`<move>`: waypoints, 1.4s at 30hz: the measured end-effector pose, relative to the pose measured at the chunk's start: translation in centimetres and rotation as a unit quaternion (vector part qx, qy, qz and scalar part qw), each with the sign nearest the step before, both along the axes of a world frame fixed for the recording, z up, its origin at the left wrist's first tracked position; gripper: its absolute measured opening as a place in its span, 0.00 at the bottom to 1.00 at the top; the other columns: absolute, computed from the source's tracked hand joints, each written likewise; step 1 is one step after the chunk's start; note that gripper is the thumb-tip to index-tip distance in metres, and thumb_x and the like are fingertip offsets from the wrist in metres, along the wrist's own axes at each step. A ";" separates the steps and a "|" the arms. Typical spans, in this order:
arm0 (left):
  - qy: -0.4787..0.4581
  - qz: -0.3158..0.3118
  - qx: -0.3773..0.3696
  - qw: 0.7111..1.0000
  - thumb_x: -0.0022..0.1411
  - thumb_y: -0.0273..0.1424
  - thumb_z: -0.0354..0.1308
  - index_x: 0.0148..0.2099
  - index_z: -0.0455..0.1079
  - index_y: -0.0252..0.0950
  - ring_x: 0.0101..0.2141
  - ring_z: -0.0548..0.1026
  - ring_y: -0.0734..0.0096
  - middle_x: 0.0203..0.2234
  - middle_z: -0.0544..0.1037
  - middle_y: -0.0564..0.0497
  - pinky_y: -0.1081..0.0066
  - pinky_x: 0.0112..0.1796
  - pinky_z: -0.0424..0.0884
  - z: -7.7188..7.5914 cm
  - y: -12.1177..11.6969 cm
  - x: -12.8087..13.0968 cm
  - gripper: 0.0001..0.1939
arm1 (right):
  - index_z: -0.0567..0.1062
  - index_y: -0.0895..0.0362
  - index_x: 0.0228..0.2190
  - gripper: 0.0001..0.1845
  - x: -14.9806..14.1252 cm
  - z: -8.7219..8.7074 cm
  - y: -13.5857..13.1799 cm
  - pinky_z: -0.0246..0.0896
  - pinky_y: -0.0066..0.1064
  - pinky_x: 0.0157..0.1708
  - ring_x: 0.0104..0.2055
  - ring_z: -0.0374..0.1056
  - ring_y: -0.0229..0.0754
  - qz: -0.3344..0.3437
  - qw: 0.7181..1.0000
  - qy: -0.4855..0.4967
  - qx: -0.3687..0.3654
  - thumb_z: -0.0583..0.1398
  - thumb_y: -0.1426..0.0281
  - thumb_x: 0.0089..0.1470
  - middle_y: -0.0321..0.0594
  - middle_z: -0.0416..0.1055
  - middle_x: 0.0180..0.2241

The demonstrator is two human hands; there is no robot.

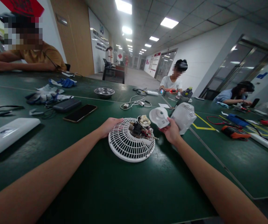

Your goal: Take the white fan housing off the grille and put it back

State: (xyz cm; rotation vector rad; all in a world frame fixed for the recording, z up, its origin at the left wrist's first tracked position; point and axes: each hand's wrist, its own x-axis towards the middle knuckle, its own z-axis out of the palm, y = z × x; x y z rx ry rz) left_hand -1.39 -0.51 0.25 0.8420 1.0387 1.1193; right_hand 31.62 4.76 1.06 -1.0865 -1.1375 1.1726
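A white round fan grille (122,141) lies on the green table, with a dark motor (139,129) and loose coloured wires on top of it. My left hand (110,127) grips the grille's left rim; some fingers are hidden by it. Just right of the grille, my right hand (171,133) is closed on a white vented motor cover (158,116), held above the table. Behind that hand stands a larger white plastic housing (184,116) with slots near its top. Whether the hand touches this housing, I cannot tell.
A phone (80,113), a dark box (67,105), gloves (44,95) and a white device (11,135) lie left. A metal bowl (104,92) and a white cable (136,102) are beyond the grille. An orange multimeter (234,133) lies right. Other people sit around the table.
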 end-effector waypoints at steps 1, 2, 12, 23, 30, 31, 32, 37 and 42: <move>0.001 -0.002 0.001 1.000 0.65 0.26 0.59 0.39 0.77 0.27 0.28 0.80 0.69 0.30 0.82 0.43 0.71 0.34 0.78 -0.1 0.1 0.0 0.07 | 0.69 0.52 0.43 0.27 -0.2 0.4 -0.4 0.71 0.37 0.30 0.30 0.72 0.45 0.040 0.996 0.070 -0.037 0.57 0.48 0.49 0.40 0.75 0.32; 0.001 -0.002 0.003 1.000 0.65 0.27 0.59 0.39 0.77 0.27 0.28 0.80 0.69 0.30 0.82 0.43 0.71 0.34 0.78 -0.2 0.1 -0.1 0.07 | 0.70 0.52 0.42 0.26 -0.6 0.7 -0.8 0.71 0.37 0.30 0.32 0.73 0.45 0.075 0.989 0.114 -0.061 0.54 0.47 0.51 0.41 0.75 0.34; 0.014 0.000 0.011 1.000 0.64 0.29 0.60 0.39 0.78 0.27 0.29 0.80 0.67 0.32 0.82 0.41 0.67 0.36 0.77 -0.3 0.3 -0.2 0.08 | 0.57 0.43 0.58 0.43 -5.3 2.3 -7.5 0.70 0.46 0.47 0.44 0.71 0.47 0.106 0.943 -0.153 0.275 0.70 0.62 0.46 0.39 0.70 0.44; 0.031 -0.033 0.015 0.999 0.61 0.34 0.64 0.41 0.78 0.30 0.33 0.81 0.63 0.36 0.82 0.39 0.66 0.36 0.76 -1.2 0.9 -0.8 0.11 | 0.56 0.48 0.58 0.42 -3.0 2.9 -6.8 0.61 0.54 0.55 0.54 0.62 0.56 0.132 0.826 -0.372 0.402 0.68 0.63 0.44 0.46 0.60 0.53; 0.030 -0.011 0.010 0.999 0.61 0.32 0.63 0.40 0.78 0.29 0.32 0.81 0.63 0.34 0.83 0.39 0.65 0.36 0.76 -0.6 0.4 -0.3 0.10 | 0.49 0.46 0.63 0.49 -3.6 3.3 -7.4 0.64 0.56 0.53 0.50 0.68 0.55 0.150 0.845 -0.384 0.341 0.69 0.60 0.48 0.45 0.67 0.50; 0.031 -0.010 0.009 0.999 0.61 0.32 0.64 0.40 0.78 0.29 0.31 0.81 0.63 0.34 0.83 0.39 0.65 0.35 0.76 -0.5 0.4 -0.3 0.10 | 0.49 0.46 0.64 0.50 -3.6 3.4 -7.4 0.66 0.56 0.52 0.49 0.69 0.55 0.151 0.849 -0.384 0.330 0.69 0.60 0.48 0.45 0.69 0.49; 0.032 -0.010 0.009 0.999 0.61 0.32 0.63 0.40 0.78 0.29 0.31 0.81 0.63 0.34 0.83 0.39 0.65 0.35 0.76 -0.5 0.4 -0.2 0.10 | 0.49 0.46 0.64 0.50 -3.7 3.5 -7.4 0.66 0.56 0.51 0.48 0.70 0.55 0.154 0.852 -0.384 0.320 0.69 0.59 0.48 0.45 0.70 0.48; 0.043 -0.005 0.005 0.999 0.63 0.30 0.61 0.40 0.79 0.29 0.30 0.81 0.66 0.33 0.83 0.41 0.66 0.36 0.76 0.1 0.0 -0.1 0.09 | 0.53 0.47 0.66 0.50 -4.0 4.0 -7.4 0.56 0.60 0.60 0.60 0.64 0.59 0.162 0.844 -0.406 0.310 0.69 0.58 0.48 0.46 0.65 0.60; 0.049 -0.004 0.006 0.999 0.64 0.30 0.60 0.39 0.79 0.29 0.29 0.80 0.67 0.32 0.83 0.42 0.67 0.35 0.76 0.4 -0.2 0.0 0.08 | 0.57 0.50 0.65 0.43 -4.1 4.1 -7.6 0.56 0.57 0.61 0.62 0.63 0.57 0.193 0.866 -0.357 0.293 0.66 0.58 0.53 0.45 0.64 0.62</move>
